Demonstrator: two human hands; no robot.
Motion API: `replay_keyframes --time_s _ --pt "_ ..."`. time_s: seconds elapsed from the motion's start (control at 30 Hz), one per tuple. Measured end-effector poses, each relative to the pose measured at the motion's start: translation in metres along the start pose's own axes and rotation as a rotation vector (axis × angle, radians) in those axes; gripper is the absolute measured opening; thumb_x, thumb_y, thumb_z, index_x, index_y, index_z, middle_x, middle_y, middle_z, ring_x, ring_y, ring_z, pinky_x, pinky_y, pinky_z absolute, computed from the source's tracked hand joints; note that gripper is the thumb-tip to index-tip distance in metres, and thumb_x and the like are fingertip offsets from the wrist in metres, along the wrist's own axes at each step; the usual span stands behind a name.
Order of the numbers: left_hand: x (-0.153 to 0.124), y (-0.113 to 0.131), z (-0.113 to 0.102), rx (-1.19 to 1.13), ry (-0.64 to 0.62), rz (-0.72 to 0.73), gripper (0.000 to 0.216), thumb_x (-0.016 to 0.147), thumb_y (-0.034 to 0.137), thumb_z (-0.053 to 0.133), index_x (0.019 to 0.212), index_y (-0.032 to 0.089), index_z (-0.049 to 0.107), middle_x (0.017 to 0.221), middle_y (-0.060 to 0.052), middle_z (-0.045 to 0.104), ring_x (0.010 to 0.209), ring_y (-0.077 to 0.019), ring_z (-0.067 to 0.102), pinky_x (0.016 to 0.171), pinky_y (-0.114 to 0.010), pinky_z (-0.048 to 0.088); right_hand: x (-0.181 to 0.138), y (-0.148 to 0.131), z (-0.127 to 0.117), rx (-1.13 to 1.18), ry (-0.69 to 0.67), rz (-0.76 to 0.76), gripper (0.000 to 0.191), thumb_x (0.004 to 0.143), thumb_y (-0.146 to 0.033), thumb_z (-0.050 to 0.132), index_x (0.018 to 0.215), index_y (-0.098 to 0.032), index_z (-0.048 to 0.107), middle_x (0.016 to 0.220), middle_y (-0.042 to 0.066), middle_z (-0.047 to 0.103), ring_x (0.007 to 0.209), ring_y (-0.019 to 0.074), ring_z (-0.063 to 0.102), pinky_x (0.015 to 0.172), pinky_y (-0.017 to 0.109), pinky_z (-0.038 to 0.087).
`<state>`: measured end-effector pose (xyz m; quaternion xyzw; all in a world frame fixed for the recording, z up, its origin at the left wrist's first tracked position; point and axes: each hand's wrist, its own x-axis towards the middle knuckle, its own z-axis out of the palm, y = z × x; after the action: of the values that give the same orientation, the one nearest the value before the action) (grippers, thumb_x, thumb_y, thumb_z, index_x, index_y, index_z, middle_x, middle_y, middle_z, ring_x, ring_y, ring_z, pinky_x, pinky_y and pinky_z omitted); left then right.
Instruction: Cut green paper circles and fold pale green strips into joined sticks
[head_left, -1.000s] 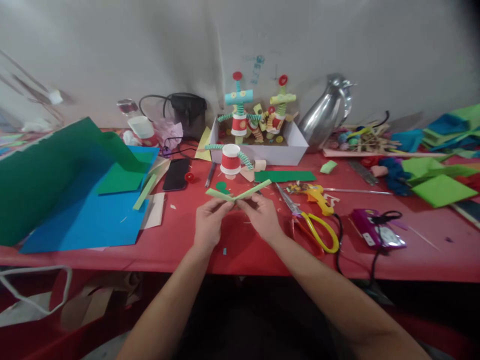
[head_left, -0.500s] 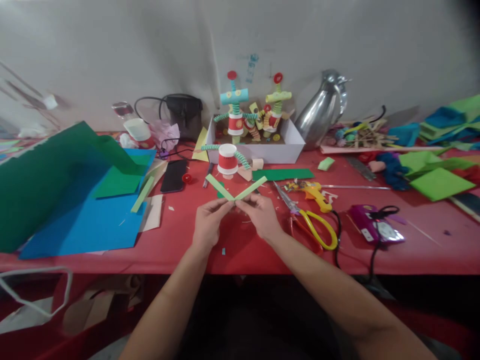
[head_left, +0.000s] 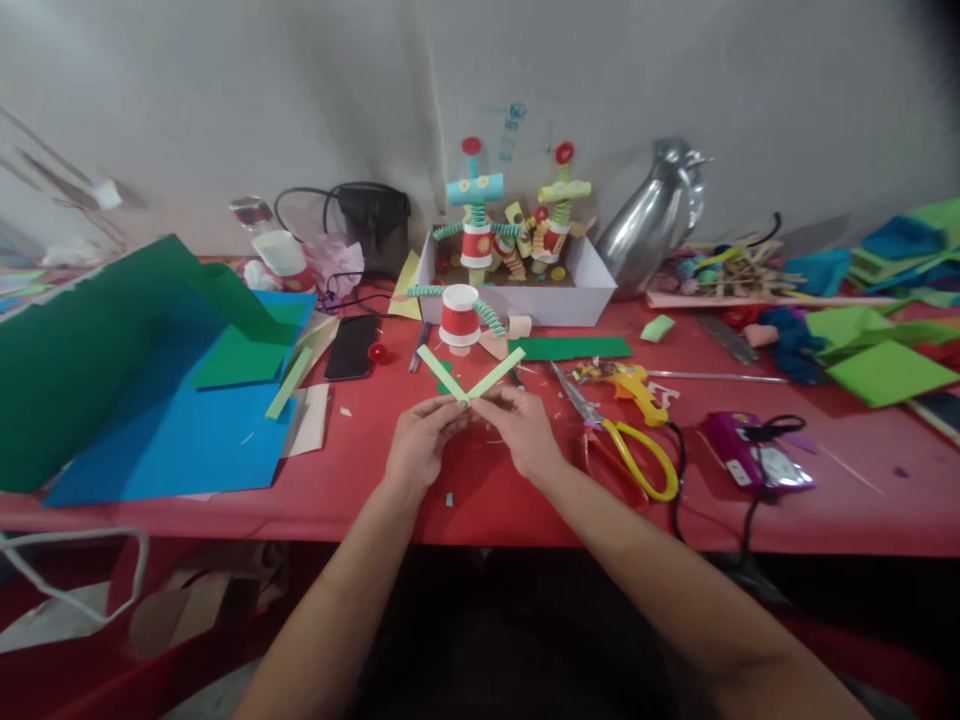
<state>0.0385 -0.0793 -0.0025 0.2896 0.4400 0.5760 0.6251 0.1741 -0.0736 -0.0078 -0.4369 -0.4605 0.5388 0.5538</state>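
Both hands pinch a light green folded paper strip (head_left: 496,375) over the front of the table, its two arms spreading away in a V. My left hand (head_left: 420,440) grips the fold from the left, fingers closed. From the other side, my right hand (head_left: 523,430) pinches the same fold between thumb and fingers. Just beyond the strip stands an upside-down red and white paper cup (head_left: 459,315) with green pleated paper arms on its sides. A green paper strip (head_left: 574,348) lies to its right. Yellow-handled scissors (head_left: 637,460) rest beside my right forearm.
Behind the cup, a white box (head_left: 540,305) holds several paper-cup figures. A steel jug (head_left: 652,220) stands right of it. A yellow glue gun (head_left: 634,390) and a purple device (head_left: 750,460) with a cable lie right; a phone (head_left: 351,348) and blue sheets (head_left: 225,450) lie left.
The strip's two arms stand slightly closer together, the V a little narrower. Both hands keep their pinch at the fold. The view has shifted slightly.
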Motion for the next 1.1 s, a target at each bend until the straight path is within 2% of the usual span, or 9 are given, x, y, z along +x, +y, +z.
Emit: replay_keyframes --time_s 0.1,0.33,0.47,0.57,0.73,0.93,1.1 --pt "-0.001 -0.001 0.0 -0.007 0.01 0.002 0.024 0.054 0.023 0.089 0.072 0.014 0.075 0.071 -0.003 0.073 0.065 -0.0107 0.067 0.07 -0.022 0.055 0.001 0.005 -0.001 -0.055 0.0 -0.049 0.014 0.073 -0.032 0.074 0.071 -0.019 0.072 0.068 0.001 0.07 0.064 0.016 0.063 0.064 0.029 0.05" --pt "0.0 -0.001 0.002 -0.01 0.036 0.022 0.023 0.054 0.025 0.088 0.065 0.013 0.071 0.061 -0.001 0.067 0.058 -0.009 0.063 0.063 -0.02 0.051 0.001 0.016 0.0 -0.161 -0.012 -0.153 0.018 0.079 -0.036 0.071 0.083 -0.019 0.075 0.078 0.004 0.076 0.071 0.0211 0.071 0.068 0.032 0.058" --pt "0.002 -0.001 0.003 -0.011 0.047 0.028 0.021 0.054 0.024 0.087 0.061 0.013 0.07 0.057 0.0 0.064 0.055 -0.0085 0.059 0.059 -0.02 0.048 -0.003 0.013 0.0 -0.29 -0.006 -0.273 0.016 0.084 -0.033 0.067 0.084 -0.02 0.076 0.082 0.005 0.077 0.074 0.021 0.071 0.07 0.033 0.059" --pt "0.003 -0.002 0.001 -0.014 0.049 0.035 0.02 0.053 0.023 0.086 0.059 0.013 0.07 0.055 -0.001 0.064 0.054 -0.0089 0.058 0.058 -0.021 0.047 -0.007 0.009 0.0 -0.419 -0.008 -0.393 0.015 0.086 -0.027 0.063 0.09 -0.022 0.077 0.093 0.006 0.076 0.084 0.0213 0.07 0.08 0.035 0.058" --pt "0.001 -0.002 -0.002 -0.029 0.037 0.042 0.019 0.054 0.025 0.084 0.064 0.012 0.074 0.062 -0.006 0.07 0.059 -0.0141 0.063 0.064 -0.027 0.051 -0.01 0.009 -0.002 -0.617 -0.062 -0.527 0.025 0.09 -0.023 0.055 0.103 -0.024 0.076 0.102 0.008 0.074 0.097 0.0236 0.067 0.094 0.04 0.054" --pt "-0.002 0.0 -0.003 -0.032 0.023 0.057 0.019 0.061 0.03 0.083 0.068 0.014 0.076 0.066 -0.005 0.072 0.062 -0.0152 0.065 0.065 -0.027 0.052 -0.013 0.014 -0.003 -0.735 -0.102 -0.515 0.032 0.084 -0.018 0.056 0.11 -0.019 0.075 0.112 0.014 0.07 0.108 0.0295 0.065 0.1 0.045 0.051" --pt "-0.002 0.0 -0.006 0.022 -0.004 0.031 0.025 0.056 0.025 0.089 0.074 0.011 0.078 0.073 -0.009 0.076 0.067 -0.0161 0.068 0.068 -0.026 0.053 -0.012 0.011 -0.005 -0.617 -0.091 -0.439 0.033 0.081 -0.014 0.056 0.107 -0.019 0.075 0.11 0.011 0.071 0.106 0.0265 0.066 0.097 0.042 0.054"
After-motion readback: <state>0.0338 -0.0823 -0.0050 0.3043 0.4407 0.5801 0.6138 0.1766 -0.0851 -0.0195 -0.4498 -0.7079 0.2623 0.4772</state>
